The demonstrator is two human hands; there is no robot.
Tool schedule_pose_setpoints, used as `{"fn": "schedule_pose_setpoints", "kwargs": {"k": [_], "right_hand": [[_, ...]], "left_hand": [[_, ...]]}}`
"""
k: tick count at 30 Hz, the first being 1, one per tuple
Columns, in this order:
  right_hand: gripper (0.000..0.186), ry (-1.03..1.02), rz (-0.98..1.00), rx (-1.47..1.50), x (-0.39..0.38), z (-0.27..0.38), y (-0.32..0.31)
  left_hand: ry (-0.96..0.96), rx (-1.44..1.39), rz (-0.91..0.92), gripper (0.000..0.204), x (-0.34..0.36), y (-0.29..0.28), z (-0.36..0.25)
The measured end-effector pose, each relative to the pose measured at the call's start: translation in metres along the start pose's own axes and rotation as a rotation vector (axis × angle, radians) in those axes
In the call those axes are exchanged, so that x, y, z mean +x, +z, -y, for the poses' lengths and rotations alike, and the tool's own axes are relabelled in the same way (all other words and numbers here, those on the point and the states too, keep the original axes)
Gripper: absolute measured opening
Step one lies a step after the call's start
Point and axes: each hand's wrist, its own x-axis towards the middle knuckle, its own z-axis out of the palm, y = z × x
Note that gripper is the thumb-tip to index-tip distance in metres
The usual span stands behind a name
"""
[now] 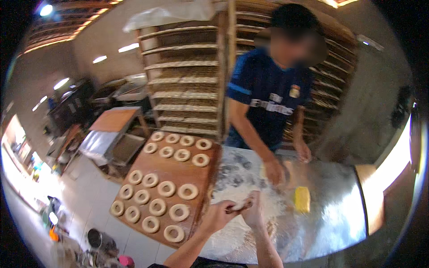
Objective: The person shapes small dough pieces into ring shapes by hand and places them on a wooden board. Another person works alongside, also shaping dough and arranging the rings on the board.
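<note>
Shaping a small dough piece point(237, 206) between both hands over the floury metal table point(330, 214).
Left hand point(217, 215) and right hand point(253, 211) pinch it shut; gentle, even pulling would probably keep it round like the rings on the wooden board point(178, 172).

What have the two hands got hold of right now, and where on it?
A small piece of pale dough, pinched between the fingertips of the left hand and right hand, one at each end, above the floured metal table.

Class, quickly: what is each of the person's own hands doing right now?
Left hand: closed, pinching one end of a small dough piece.
Right hand: closed on the other end of the same dough piece.
</note>
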Motion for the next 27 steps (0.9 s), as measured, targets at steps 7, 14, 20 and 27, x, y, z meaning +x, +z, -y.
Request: {"fn": "schedule_pose_setpoints", "kwargs": {"k": [7, 14, 20, 27], "right_hand": [[0.052, -0.197, 0.379, 0.779, 0.023, -0.016, 0.034], [0.048, -0.037, 0.344, 1.028, 0.027, 0.033, 0.045], [0.050, -0.049, 0.305, 0.908, 0.046, 0.052, 0.085], [0.053, -0.062, 0.117, 0.870, 0.057, 0.048, 0.126]], "left_hand": [[0.330, 0.141, -0.573, 0.066, 0.004, 0.034, 0.026], [0.032, -0.500, -0.266, 0.060, -0.011, 0.005, 0.040], [-0.031, 0.124, -0.295, 0.051, -0.011, -0.022, 0.044], [0.120, 0.044, -0.327, 0.033, 0.021, -0.058, 0.095]]}}
